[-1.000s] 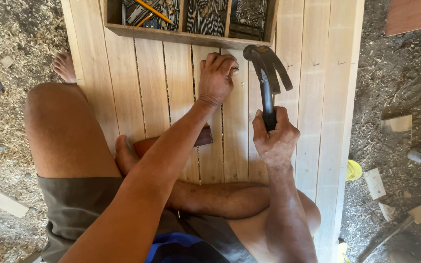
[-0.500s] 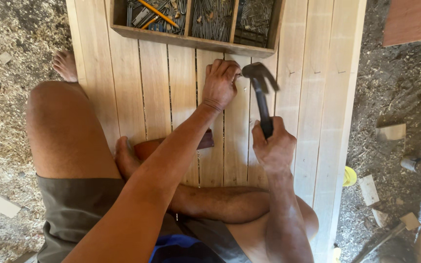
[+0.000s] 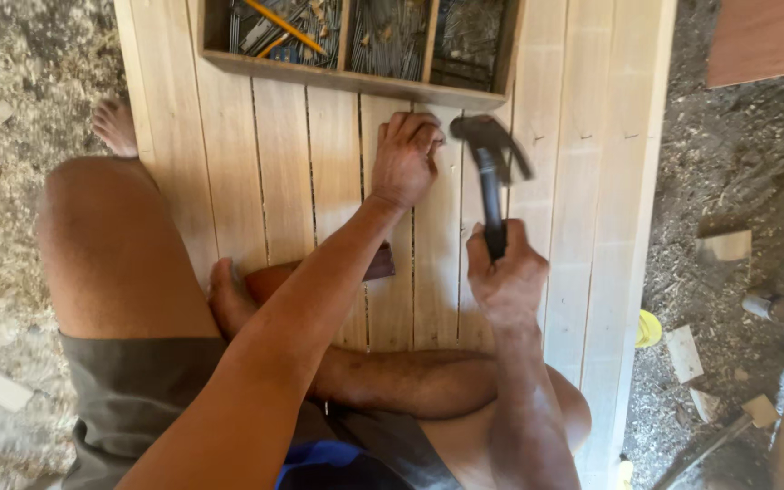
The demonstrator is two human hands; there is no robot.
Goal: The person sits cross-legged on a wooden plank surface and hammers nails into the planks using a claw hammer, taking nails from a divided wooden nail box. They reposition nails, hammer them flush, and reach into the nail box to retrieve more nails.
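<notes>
My right hand grips the handle of a black claw hammer, whose blurred head hangs just right of my left fingertips. My left hand rests on the pale wooden plank panel, fingers pinched together at a spot below the tray; whatever they pinch is too small to make out. I sit on the panel with my legs folded under my arms.
A wooden divided tray of nails and a yellow pencil lies at the panel's far end. A small dark block lies by my left forearm. Sawdust covers the ground on the left; wood offcuts and a yellow object lie on the right.
The hammer head has swung down and left toward my left fingertips. My left hand has stayed in place on the planks.
</notes>
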